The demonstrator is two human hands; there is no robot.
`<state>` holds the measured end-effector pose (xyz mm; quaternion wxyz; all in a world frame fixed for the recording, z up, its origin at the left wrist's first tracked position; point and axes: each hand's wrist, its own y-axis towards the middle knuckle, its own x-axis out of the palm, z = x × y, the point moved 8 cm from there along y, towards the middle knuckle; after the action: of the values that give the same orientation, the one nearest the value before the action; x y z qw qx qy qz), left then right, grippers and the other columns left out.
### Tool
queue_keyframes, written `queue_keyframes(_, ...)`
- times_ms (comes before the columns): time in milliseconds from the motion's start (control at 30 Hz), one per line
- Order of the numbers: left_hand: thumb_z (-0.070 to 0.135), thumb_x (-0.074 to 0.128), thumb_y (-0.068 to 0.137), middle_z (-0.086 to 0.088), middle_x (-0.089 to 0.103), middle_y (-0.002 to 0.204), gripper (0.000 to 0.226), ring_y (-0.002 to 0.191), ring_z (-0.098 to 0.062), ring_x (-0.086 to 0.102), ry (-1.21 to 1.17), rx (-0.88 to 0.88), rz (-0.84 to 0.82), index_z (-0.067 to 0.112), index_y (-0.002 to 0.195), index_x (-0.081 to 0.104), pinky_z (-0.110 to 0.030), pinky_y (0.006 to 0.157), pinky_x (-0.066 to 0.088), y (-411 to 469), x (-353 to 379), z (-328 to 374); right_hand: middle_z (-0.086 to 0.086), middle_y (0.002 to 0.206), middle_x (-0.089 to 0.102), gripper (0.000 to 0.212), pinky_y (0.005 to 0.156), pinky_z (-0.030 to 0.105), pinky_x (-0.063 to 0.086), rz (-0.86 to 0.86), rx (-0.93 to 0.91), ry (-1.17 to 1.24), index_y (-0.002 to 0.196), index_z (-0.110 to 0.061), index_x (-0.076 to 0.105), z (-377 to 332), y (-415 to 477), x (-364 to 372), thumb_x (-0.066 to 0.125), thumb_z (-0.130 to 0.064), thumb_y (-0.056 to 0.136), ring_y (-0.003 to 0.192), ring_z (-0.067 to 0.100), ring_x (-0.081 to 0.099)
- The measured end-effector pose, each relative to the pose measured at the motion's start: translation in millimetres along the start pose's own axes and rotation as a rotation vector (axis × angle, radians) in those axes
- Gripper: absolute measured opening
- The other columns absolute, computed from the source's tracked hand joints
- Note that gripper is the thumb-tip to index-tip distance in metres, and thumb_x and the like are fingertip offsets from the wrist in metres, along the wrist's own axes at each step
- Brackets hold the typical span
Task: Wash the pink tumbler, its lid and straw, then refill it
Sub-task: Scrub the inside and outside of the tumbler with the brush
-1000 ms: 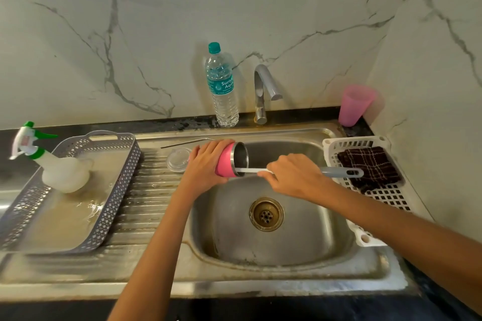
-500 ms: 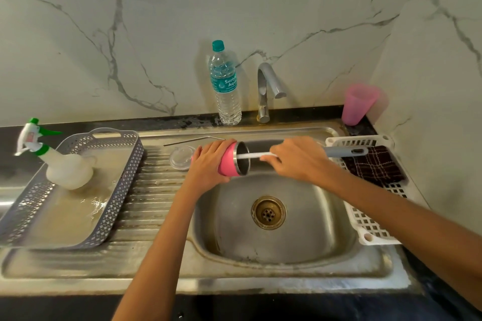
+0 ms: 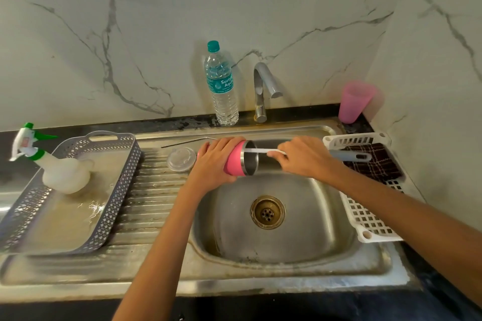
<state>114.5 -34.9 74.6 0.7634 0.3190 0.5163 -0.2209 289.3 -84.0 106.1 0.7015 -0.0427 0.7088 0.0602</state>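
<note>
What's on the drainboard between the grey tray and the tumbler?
In the head view, only the clear lid lies there, beside the left hand gripping the tumbler; the grey tray sits further left.

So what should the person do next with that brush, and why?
Probably push the brush back deeper into the pink tumbler and scrub. The left hand holds the tumbler on its side over the sink, and the right hand has only the thin white shaft at the mouth; the tap looks off.
</note>
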Motion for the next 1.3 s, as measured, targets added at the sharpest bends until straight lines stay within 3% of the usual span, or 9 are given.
queue_keyframes(167, 0.041, 0.083, 0.066, 0.004, 0.046, 0.143, 0.095, 0.133, -0.023, 0.043, 0.037, -0.029, -0.012, 0.03, 0.146, 0.033, -0.058, 0.116, 0.024, 9, -5, -5, -0.002, 0.064, 0.049, 0.049, 0.055, 0.03, 0.035, -0.026, -0.048, 0.02, 0.088, -0.018, 0.062, -21, -17, 16, 0.028, -0.051, 0.101, 0.058, 0.017, 0.048)
queue_keyframes(267, 0.041, 0.083, 0.064, 0.004, 0.047, 0.141, 0.096, 0.131, -0.022, 0.045, 0.013, -0.058, -0.039, 0.029, 0.146, 0.034, -0.056, 0.113, 0.03, 5, -1, -14, -0.005, 0.061, 0.048, 0.046, 0.053, 0.028, 0.034, 0.071, -0.088, -0.036, 0.081, -0.021, 0.059, -21, -14, -11, 0.03, -0.052, 0.101, 0.054, 0.013, 0.046)
queue_keyframes(400, 0.037, 0.082, 0.065, 0.004, 0.047, 0.142, 0.096, 0.132, -0.022, 0.044, 0.034, -0.021, -0.057, 0.029, 0.147, 0.033, -0.055, 0.116, 0.026, 2, -1, -7, -0.004, 0.06, 0.048, 0.049, 0.053, 0.027, 0.035, 0.032, -0.002, -0.035, 0.071, -0.022, 0.053, 3, -1, -10, 0.03, -0.054, 0.1, 0.055, 0.013, 0.049)
queue_keyframes(533, 0.038, 0.083, 0.065, 0.004, 0.047, 0.143, 0.095, 0.134, -0.022, 0.042, 0.099, 0.008, -0.023, 0.028, 0.147, 0.035, -0.057, 0.118, 0.02, 3, -8, 0, -0.004, 0.06, 0.046, 0.049, 0.055, 0.029, 0.036, -0.019, -0.014, 0.029, 0.084, -0.019, 0.062, -14, -12, 14, 0.031, -0.052, 0.101, 0.058, 0.016, 0.051)
queue_keyframes(733, 0.037, 0.082, 0.062, 0.002, 0.05, 0.139, 0.094, 0.127, -0.024, 0.047, 0.043, -0.049, -0.018, 0.025, 0.144, 0.038, -0.055, 0.105, 0.037, -3, 4, -12, -0.004, 0.06, 0.048, 0.048, 0.052, 0.026, 0.035, 0.036, -0.062, -0.023, 0.076, -0.021, 0.056, -13, -7, -9, 0.03, -0.054, 0.1, 0.054, 0.012, 0.047)
queue_keyframes(867, 0.038, 0.084, 0.062, 0.003, 0.051, 0.138, 0.094, 0.128, -0.024, 0.047, 0.092, -0.014, 0.025, 0.028, 0.144, 0.038, -0.059, 0.111, 0.031, 0, -3, -2, -0.004, 0.06, 0.048, 0.05, 0.053, 0.027, 0.036, -0.001, 0.05, 0.05, 0.075, -0.021, 0.056, 6, -4, 13, 0.028, -0.055, 0.1, 0.054, 0.012, 0.047)
queue_keyframes(1067, 0.04, 0.085, 0.062, 0.005, 0.05, 0.138, 0.095, 0.128, -0.023, 0.047, 0.117, -0.082, -0.023, 0.03, 0.144, 0.037, -0.06, 0.109, 0.032, 2, 4, -11, -0.003, 0.061, 0.051, 0.051, 0.055, 0.029, 0.039, 0.04, -0.057, 0.022, 0.077, -0.02, 0.058, -17, -20, 12, 0.029, -0.054, 0.1, 0.056, 0.015, 0.052)
queue_keyframes(1167, 0.032, 0.084, 0.061, 0.003, 0.05, 0.138, 0.095, 0.128, -0.024, 0.046, 0.113, -0.071, -0.068, 0.028, 0.144, 0.039, -0.059, 0.107, 0.033, -3, 11, -9, -0.004, 0.06, 0.05, 0.049, 0.056, 0.027, 0.039, 0.01, -0.013, 0.003, 0.072, -0.023, 0.054, 6, -9, 5, 0.03, -0.054, 0.1, 0.056, 0.012, 0.05)
queue_keyframes(1300, 0.03, 0.084, 0.059, 0.002, 0.054, 0.135, 0.093, 0.126, -0.026, 0.049, 0.149, -0.047, 0.012, 0.027, 0.142, 0.045, -0.06, 0.111, 0.029, -3, 0, -6, -0.005, 0.058, 0.047, 0.052, 0.055, 0.028, 0.042, -0.02, 0.05, 0.057, 0.075, -0.019, 0.057, 12, -13, 30, 0.028, -0.054, 0.1, 0.055, 0.015, 0.052)
